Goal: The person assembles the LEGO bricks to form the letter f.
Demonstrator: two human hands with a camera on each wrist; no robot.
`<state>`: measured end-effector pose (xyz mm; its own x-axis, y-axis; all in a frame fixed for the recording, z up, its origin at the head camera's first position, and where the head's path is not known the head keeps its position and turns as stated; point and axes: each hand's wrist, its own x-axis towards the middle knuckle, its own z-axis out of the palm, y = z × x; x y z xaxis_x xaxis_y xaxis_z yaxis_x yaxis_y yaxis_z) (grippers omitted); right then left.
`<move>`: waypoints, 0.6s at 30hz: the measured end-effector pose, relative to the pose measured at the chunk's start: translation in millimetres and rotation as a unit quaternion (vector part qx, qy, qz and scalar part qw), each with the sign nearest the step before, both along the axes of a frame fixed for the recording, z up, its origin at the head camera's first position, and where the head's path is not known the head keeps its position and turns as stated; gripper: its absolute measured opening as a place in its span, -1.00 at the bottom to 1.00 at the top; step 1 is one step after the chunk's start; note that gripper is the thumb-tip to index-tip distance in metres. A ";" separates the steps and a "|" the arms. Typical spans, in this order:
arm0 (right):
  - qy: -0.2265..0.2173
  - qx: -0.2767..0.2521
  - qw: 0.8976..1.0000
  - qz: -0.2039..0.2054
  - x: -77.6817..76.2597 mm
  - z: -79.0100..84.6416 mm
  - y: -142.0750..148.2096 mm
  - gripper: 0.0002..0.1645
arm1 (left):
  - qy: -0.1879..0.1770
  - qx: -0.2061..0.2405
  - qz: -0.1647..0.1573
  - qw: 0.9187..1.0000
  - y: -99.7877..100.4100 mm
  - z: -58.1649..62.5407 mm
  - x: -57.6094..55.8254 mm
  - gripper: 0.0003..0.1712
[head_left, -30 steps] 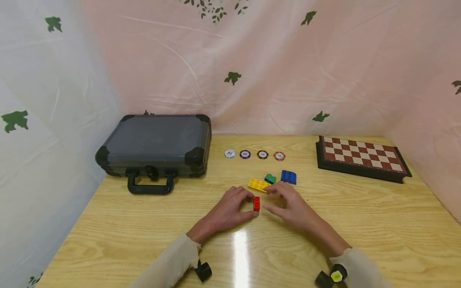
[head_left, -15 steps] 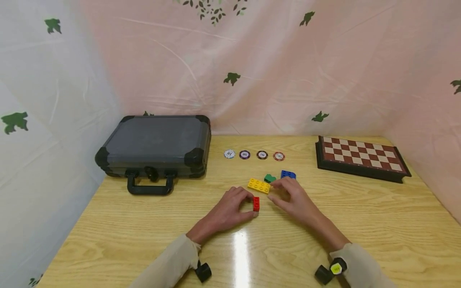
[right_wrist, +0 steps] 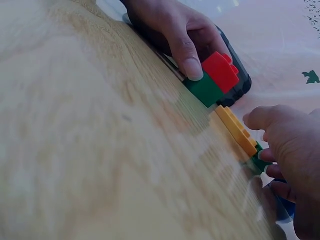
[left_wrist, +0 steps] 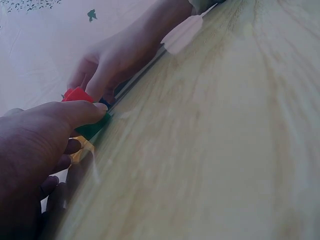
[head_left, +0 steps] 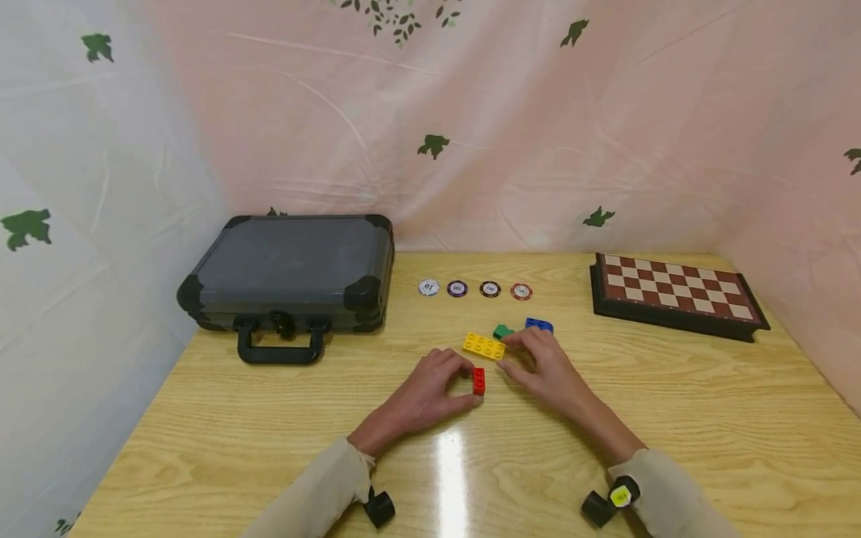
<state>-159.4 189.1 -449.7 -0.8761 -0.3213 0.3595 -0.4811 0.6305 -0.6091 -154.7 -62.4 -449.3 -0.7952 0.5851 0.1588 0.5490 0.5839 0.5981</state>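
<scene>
My left hand (head_left: pixel 430 390) pinches a two-brick stack between thumb and fingers. A red toy brick (right_wrist: pixel 221 71) sits on top, and a green toy brick (right_wrist: pixel 204 91) forms the lower half, resting on the table in the right wrist view. To the right, my right hand (head_left: pixel 548 373) has its thumb and index finger spread around the right end of a flat yellow brick (head_left: pixel 481 346). In the right wrist view the thumb appears apart from that yellow brick. Behind it lie a small green brick (head_left: pixel 501 331) and a blue brick (head_left: pixel 540 324), partly hidden by the right hand.
A grey hard case (head_left: pixel 289 258) with a black handle stands at the left. Several poker chips (head_left: pixel 457 288) lie in a row at the back. A folded chessboard (head_left: pixel 676 291) sits at the right. Patterned cloth (head_left: pixel 511 112) hangs behind the wooden table (head_left: pixel 269 426).
My right hand has moved from beside the red brick to the right end of the yellow brick, partly covering the blue brick. The left hand and its stack have stayed put.
</scene>
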 end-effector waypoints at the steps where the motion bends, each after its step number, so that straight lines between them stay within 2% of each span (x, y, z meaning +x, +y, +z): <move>1: 0.001 0.002 1.000 -0.001 -0.2 -0.1 -0.4 -0.58 | 0.000 -0.001 0.000 1.000 0.0 0.0 -0.1 -0.60; 18: 0.018 0.034 0.999 -0.013 -3.8 -2.4 -5.5 -0.59 | -0.003 -0.007 0.000 1.000 -0.4 1.0 -0.4 -0.60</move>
<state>-163.1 183.7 -452.1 -0.8715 -0.3228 0.3691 -0.4845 0.6826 -0.5471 -155.1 -62.8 -448.3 -0.7956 0.5881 0.1457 0.5461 0.5919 0.5928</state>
